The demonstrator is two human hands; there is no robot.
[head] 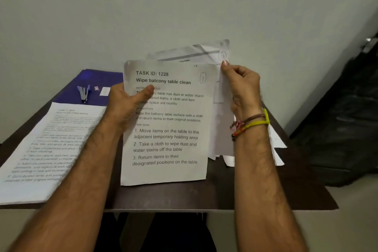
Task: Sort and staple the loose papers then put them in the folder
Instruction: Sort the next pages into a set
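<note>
Papers [47, 149] lie stacked at the table's [184, 196] left, near a stapler [83, 93] resting on the blue folder [96, 80]. The left hand [126, 102] grips the raised front sheet [167, 139], thumb on its face. The right hand [243, 90] pinches the sheets behind [204, 53] at their right edge.
</note>
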